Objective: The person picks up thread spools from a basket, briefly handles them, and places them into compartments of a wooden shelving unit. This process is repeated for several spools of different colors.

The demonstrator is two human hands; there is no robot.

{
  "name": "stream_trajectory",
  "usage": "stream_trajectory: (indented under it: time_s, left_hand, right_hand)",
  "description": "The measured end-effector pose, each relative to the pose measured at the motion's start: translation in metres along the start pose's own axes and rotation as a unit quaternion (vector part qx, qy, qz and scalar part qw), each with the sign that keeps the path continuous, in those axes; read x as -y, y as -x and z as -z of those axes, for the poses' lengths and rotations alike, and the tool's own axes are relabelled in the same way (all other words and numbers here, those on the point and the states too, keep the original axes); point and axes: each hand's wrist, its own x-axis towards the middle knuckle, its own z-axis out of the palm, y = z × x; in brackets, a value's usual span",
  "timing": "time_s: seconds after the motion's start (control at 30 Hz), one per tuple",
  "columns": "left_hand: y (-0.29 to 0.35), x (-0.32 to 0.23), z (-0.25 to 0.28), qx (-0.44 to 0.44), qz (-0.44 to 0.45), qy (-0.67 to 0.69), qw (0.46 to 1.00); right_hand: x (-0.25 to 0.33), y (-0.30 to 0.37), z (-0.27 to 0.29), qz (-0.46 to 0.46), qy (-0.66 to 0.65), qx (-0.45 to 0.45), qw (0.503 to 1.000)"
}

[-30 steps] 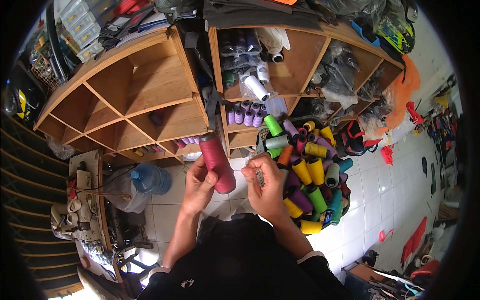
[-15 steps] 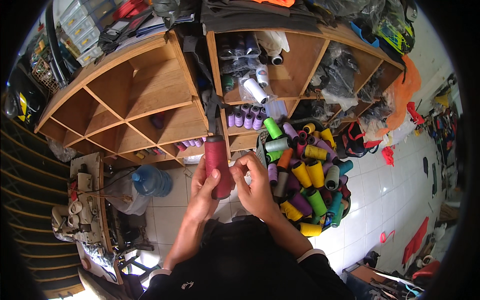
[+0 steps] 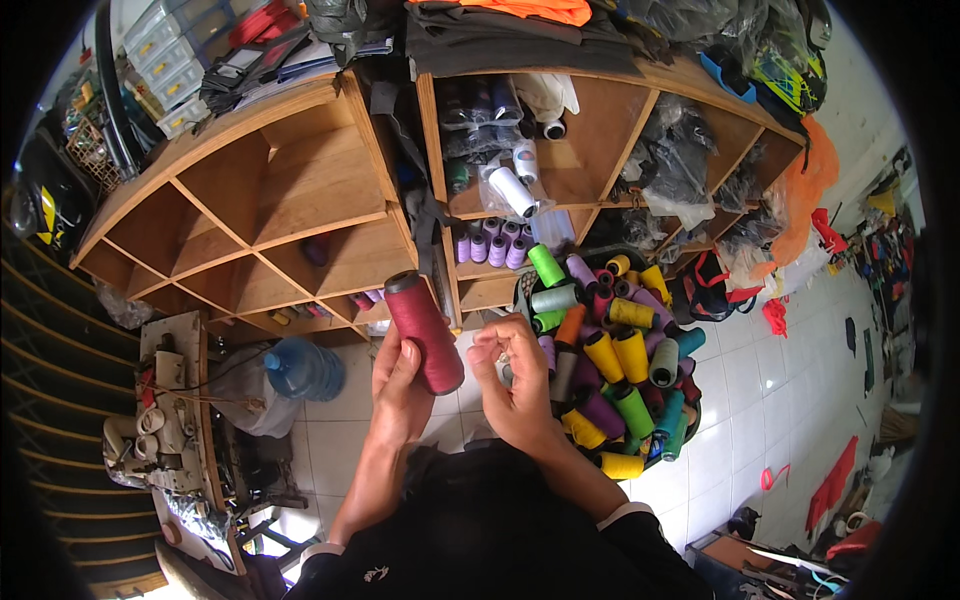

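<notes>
A dark red thread spool (image 3: 427, 340) stands tilted in my left hand (image 3: 398, 385), its top leaning left. My left thumb presses its near side while the fingers wrap behind it. Just right of the spool is my right hand (image 3: 515, 385), apart from it, with the fingers curled in toward the thumb. Anything pinched there is too small to make out. Close beyond my right hand, a dark basket (image 3: 520, 290) is heaped with yellow, green, purple, grey and orange thread spools (image 3: 632, 352).
Wooden shelving (image 3: 255, 245) spans the far side. Its right part holds purple spools (image 3: 497, 248), a white spool (image 3: 512, 192) and plastic bags (image 3: 675, 150). A blue water bottle (image 3: 303, 366) and a sewing machine (image 3: 165, 430) stand at left. Red cloth (image 3: 830, 485) lies on the tiled floor.
The red spool has tipped, its top moving left and its lower end slightly right. My right hand has come away from the spool, a little to the right.
</notes>
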Motion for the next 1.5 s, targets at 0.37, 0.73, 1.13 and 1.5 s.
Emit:
stream_trajectory:
  time_s: [0.37,0.73,1.13,1.5]
  left_hand:
    - [0.001,0.007,0.015,-0.006,-0.015,-0.047,0.999]
    - [0.009,0.002,0.030,0.016,0.036,0.003,0.999]
    - [0.027,-0.006,0.123,0.048,0.069,-0.163,0.983]
    - [0.035,0.007,0.269,-0.036,0.047,-0.308,0.950]
  right_hand:
    - [0.003,-0.006,0.004,0.051,0.079,0.109,0.990]
    - [-0.014,-0.002,0.001,-0.076,0.006,0.218,0.973]
    - [-0.065,0.038,-0.054,-0.304,-0.236,0.236,0.892]
    - [-0.143,0.101,-0.190,-0.242,-0.038,0.170,0.955]
